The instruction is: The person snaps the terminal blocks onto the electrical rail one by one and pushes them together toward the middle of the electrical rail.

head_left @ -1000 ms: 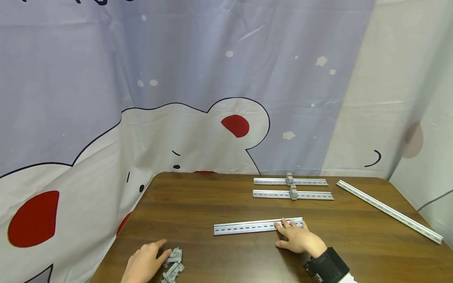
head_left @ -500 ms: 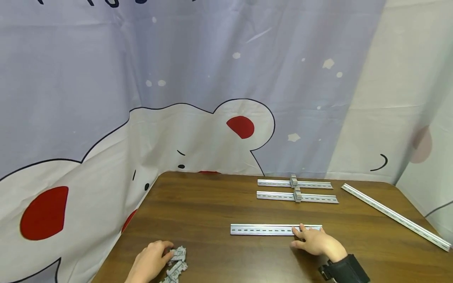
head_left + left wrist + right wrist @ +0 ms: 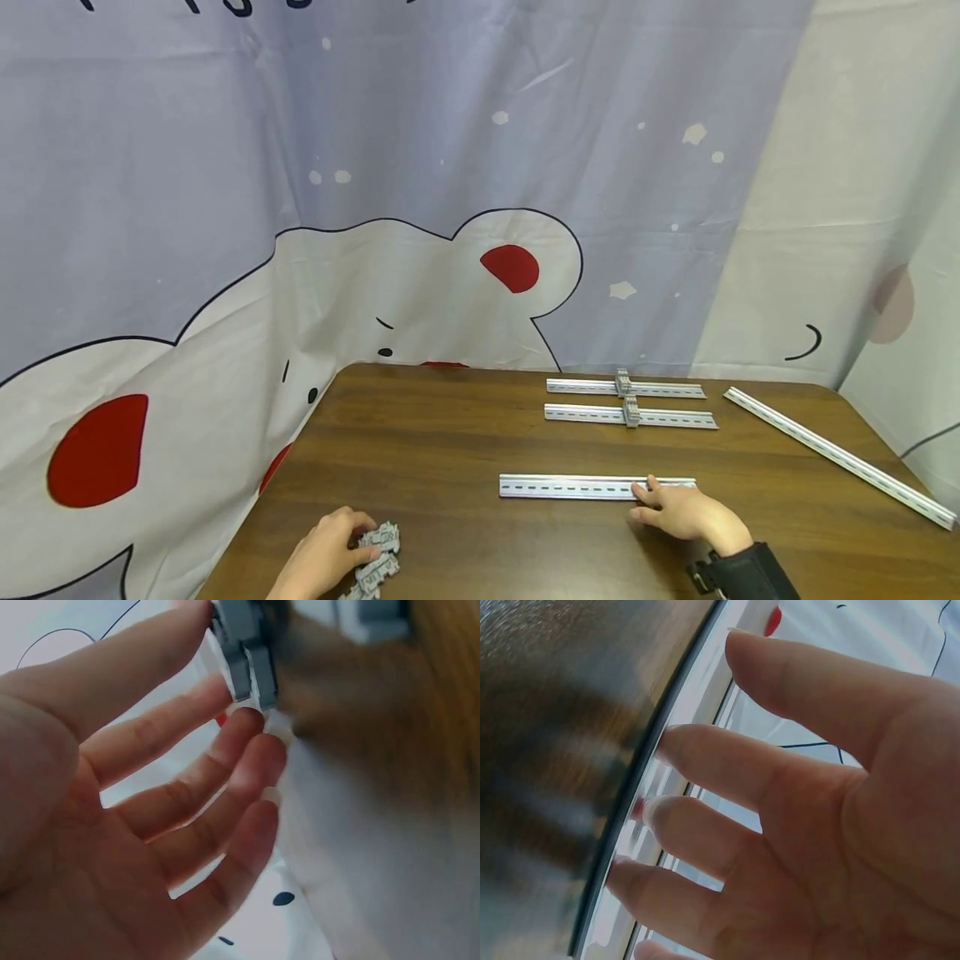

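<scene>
I see my right hand lying flat on the wooden table, fingers straight, with the fingertips pressing on the right end of the nearest metal rail. It grasps nothing; the wrist view shows the same spread fingers against the rail's edge. That rail lies crosswise in the middle of the table, in front of me.

My left hand sits at the near left edge, its fingers curled loosely onto a small heap of grey plastic clips. In the left wrist view the fingertips touch one grey clip, but I cannot tell whether they actually pinch it.

Further back lie two shorter rails, side by side, each carrying a clip at its middle. A long rail lies slantwise near the right edge.
</scene>
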{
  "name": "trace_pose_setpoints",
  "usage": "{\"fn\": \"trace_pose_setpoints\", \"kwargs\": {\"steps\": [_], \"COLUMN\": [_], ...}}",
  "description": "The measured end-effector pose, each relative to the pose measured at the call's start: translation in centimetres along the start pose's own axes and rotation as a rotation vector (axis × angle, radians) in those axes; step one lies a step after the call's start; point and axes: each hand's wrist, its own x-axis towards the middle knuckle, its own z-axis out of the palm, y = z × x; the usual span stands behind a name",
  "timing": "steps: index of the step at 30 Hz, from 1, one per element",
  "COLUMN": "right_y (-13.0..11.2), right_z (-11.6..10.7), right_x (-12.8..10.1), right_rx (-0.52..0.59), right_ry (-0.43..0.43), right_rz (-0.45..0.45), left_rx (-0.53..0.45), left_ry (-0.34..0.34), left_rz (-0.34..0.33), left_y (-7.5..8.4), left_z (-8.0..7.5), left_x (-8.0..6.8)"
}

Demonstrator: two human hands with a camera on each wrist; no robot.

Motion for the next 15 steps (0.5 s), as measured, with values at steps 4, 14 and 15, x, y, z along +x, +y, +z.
{"fn": "trace_pose_setpoints", "kwargs": {"steps": [4,14,15], "right_y": [0.1,0.2,0.1], "right_z": [0.0,-0.3,-0.3], "right_x": [0.0,0.0,-0.1], "right_rx": [0.001,0.016,0.012], "right_ry": [0.004,-0.002,0.007], "right_rz": [0.0,0.019,0.019], "left_rx": [0.009,0.056,0.055], "left_ry": [0.033,0.068,0.066], "left_rz": [0.034,0.078,0.098], "left_y": [0.1,0.8,1.0], "left_z": [0.1,0.0,-0.2], "left_x": [0.1,0.4,0.5]}}
